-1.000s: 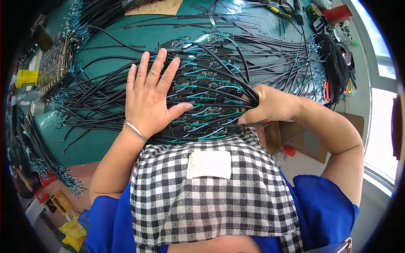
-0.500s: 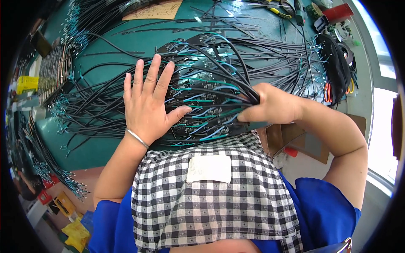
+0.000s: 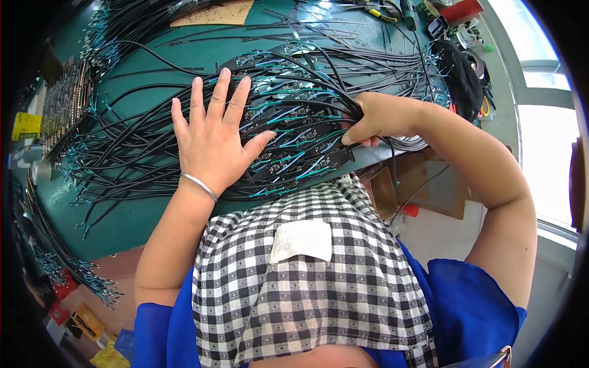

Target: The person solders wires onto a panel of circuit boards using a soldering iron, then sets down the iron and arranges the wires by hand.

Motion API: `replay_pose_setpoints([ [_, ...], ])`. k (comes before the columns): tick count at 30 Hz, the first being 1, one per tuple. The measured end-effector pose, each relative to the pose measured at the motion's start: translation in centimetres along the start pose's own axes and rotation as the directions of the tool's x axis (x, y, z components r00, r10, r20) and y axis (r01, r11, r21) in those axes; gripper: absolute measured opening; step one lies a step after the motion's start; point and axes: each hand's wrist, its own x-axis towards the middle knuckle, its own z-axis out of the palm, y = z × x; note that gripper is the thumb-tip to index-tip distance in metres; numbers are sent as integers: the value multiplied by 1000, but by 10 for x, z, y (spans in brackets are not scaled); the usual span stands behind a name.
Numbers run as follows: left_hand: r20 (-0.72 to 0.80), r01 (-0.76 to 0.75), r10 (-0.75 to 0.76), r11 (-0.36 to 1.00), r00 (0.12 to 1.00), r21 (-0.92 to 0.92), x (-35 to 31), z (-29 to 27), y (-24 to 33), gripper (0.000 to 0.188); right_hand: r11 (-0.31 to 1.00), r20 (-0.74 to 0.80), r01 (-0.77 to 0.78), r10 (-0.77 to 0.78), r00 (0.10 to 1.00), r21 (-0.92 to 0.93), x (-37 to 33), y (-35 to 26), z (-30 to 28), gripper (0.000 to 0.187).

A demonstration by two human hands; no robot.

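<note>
My left hand [image 3: 211, 138] lies flat with its fingers spread, pressing on black cables and on the left side of a panel of small black circuit boards [image 3: 291, 138]. Short blue and teal wires cross these boards. At the panel's right side, my right hand [image 3: 383, 119] is closed round a bundle of black cables [image 3: 334, 92], thumb towards me. The gathered cables arch over the boards. What lies under my left palm is hidden.
Loose black cables [image 3: 123, 147] with bare teal ends spread to the left. A stack of boards [image 3: 64, 104] stands at the far left. Pliers [image 3: 380, 13], a red cylinder [image 3: 460, 11] and a black bag [image 3: 457, 80] sit at the back right. Below the table edge is a cardboard box [image 3: 435, 190].
My right hand has drawn slightly left and up with the cable bundle. A cable now hangs over the table's front edge beside it. My left hand stays flat; the whole view has shifted a little.
</note>
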Motion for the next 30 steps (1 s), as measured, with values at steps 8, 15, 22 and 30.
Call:
replay_pose_setpoints([
  [8, -20, 3, -4, 999, 1000, -40, -11, -13, 6, 79, 992, -64, 129, -130, 989, -8, -47, -21, 0, 39],
  [15, -48, -45, 39, 991, 998, -126, -7, -24, 8, 80, 987, -62, 109, -102, 993, 121, -46, 4, 8, 26],
  [22, -14, -38, 36, 992, 999, -120, -15, -52, 1, 82, 996, -109, 75, -80, 991, -47, -62, -21, 23, 36],
  [30, -190, -120, 41, 898, 981, -424, -4, -120, -57, 63, 925, -145, 330, -306, 941, 187, -79, -53, 22, 43],
])
